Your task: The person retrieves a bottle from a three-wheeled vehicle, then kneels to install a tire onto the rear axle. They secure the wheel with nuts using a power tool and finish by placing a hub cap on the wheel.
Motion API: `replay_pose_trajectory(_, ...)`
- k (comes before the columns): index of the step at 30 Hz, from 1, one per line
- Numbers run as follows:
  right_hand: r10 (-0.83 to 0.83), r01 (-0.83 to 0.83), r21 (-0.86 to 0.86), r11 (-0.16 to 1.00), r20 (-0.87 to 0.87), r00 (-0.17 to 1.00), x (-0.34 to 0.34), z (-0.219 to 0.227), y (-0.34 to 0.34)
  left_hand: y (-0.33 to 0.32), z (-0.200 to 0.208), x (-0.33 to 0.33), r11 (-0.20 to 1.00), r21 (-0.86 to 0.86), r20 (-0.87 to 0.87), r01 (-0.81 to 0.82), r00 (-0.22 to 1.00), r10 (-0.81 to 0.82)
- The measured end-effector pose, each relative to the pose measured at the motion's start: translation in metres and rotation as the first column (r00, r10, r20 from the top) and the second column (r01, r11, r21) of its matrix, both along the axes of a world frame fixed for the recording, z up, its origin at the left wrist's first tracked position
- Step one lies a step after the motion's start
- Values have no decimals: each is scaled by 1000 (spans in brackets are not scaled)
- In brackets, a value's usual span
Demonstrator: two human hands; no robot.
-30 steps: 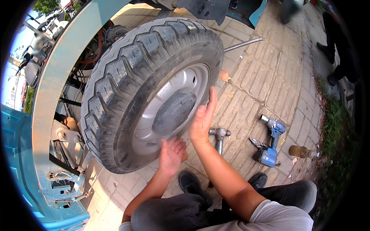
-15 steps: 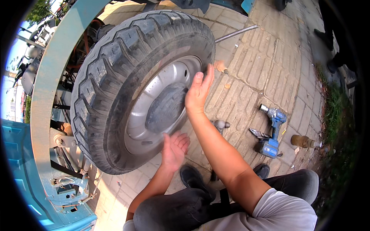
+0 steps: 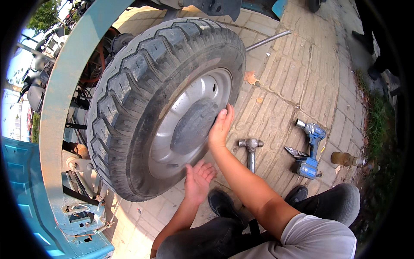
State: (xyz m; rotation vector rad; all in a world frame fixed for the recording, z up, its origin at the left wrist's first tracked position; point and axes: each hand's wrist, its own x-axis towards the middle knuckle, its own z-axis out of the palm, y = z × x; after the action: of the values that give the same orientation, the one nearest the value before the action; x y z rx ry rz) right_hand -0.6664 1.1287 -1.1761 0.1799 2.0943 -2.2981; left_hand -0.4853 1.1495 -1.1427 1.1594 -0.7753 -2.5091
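A large wheel stands upright in front of me, its chunky black tyre (image 3: 125, 108) around a silver rim (image 3: 161, 140) with a dark round centre (image 3: 194, 127). My right hand (image 3: 220, 129) is held flat at the wheel's right side, its fingers extended upward. I cannot tell whether it touches the tyre. Lower down, my left hand (image 3: 199, 182) is open, palm turned up and fingers spread, close to the tyre's bottom edge. Neither hand holds anything.
On the paving right of my hands lie a hammer (image 3: 251, 149), a blue cordless impact wrench (image 3: 311, 149) and a brown bottle (image 3: 345, 159). A metal bar (image 3: 268, 41) sticks out behind the tyre. The vehicle's blue frame (image 3: 54, 112) borders the left.
My right hand has come down along the wheel's right side, uncovering more of the rim and the hammer. My left hand stays low by the tyre. The whole view has shifted slightly.
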Motion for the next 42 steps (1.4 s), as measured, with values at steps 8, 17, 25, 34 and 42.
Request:
replay_pose_trajectory(8,-345,293,-243,925,-210,915,-67,79,65,-6,-6,-2,998,34,58,44,997,-45)
replay_pose_trajectory(17,-43,67,49,997,-377,925,-63,75,8,-6,29,-8,882,-205,93,424,905,-414)
replay_pose_trajectory(25,-197,193,58,979,82,977,-123,-48,173,-49,312,-31,-353,-934,91,-45,929,-360)
replay_pose_trajectory(34,426,-753,494,434,624,655,-67,-86,224,-91,297,-111,-323,-743,568,585,808,156)
replay_pose_trajectory(42,521,-976,192,100,826,215,-42,-62,232,-103,121,173,-140,-693,622,708,684,382)
